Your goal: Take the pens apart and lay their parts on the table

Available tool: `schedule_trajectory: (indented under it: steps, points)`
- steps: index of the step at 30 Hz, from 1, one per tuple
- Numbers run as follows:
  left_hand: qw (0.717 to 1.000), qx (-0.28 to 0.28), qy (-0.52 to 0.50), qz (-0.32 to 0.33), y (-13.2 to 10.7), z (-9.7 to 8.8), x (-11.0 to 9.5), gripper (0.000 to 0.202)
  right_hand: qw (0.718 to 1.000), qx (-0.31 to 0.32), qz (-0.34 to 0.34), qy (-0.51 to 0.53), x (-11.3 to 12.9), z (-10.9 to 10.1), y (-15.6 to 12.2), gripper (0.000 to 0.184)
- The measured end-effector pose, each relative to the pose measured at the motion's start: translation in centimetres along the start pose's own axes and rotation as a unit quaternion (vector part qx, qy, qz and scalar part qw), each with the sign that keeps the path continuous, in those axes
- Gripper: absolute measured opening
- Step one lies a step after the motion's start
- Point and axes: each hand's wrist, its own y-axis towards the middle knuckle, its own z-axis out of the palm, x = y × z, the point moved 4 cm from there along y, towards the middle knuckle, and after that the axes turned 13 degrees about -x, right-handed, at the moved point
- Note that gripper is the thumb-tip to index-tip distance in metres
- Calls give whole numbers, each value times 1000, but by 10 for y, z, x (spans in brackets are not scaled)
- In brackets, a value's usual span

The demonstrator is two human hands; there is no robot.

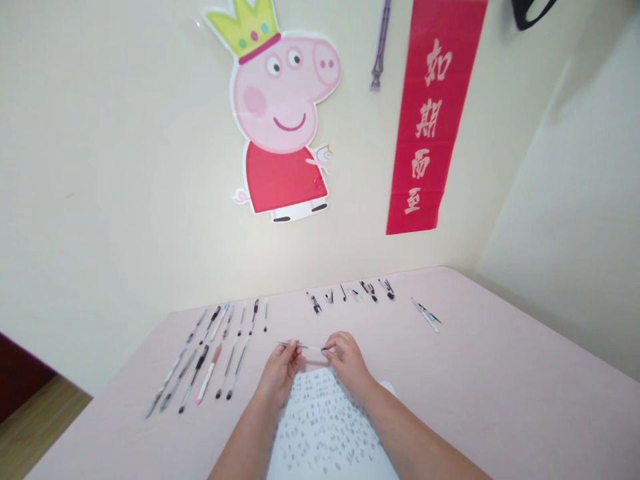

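Thirteen pens (199, 362) lay at the left of the table (500, 380), in two rows: seven in the back row, six in the front, all slanting much the same way and set a little apart; one sheet (325, 427), covered in writing, lay in the middle, beneath the two forearms; farther back, a little right of the middle, sat six small groups of parts (369, 290), mostly dark, too small to tell piece by piece; at the far right lay two slim things, one pale stick (426, 317) and one dark stick (433, 317), close beside each other; on the wall hung one pig cutout (280, 120), one strap (381, 47) and one red banner (425, 133) with four characters.

The left hand (281, 370) was closed narrowly, thumb and fingers pinching the held pen (312, 348), whose left end stuck out past them; the held pen spanned the gap between the hands, just above the sheet's far edge, nearly level; the right hand (347, 360) pinched its dark right end, fingertips nearly together.
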Motion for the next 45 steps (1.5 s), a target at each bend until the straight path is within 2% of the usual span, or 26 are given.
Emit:
schedule_trajectory:
  steps: [9,14,21,30,37,45]
  points:
    - [1000,-1,0,8,1,-2,-1,13,1000,-3,17,-26,4,-3,0,5]
    - [1000,14,4,3,0,0,-1,13,999,33,-3,-30,3,2,-1,27]
    - [1000,13,4,4,2,-1,0,10,1000,24,-9,-12,2,2,-1,9]
    - [1000,2,2,6,3,-2,1,12,1000,-2,0,-6,4,-2,1,12]
    - [1000,-5,-2,7,1,-1,-1,13,1000,1,20,-15,2,-2,2,12]
    - [999,-38,-24,9,5,-6,-2,13,991,-24,73,-110,-16,-7,0,12]
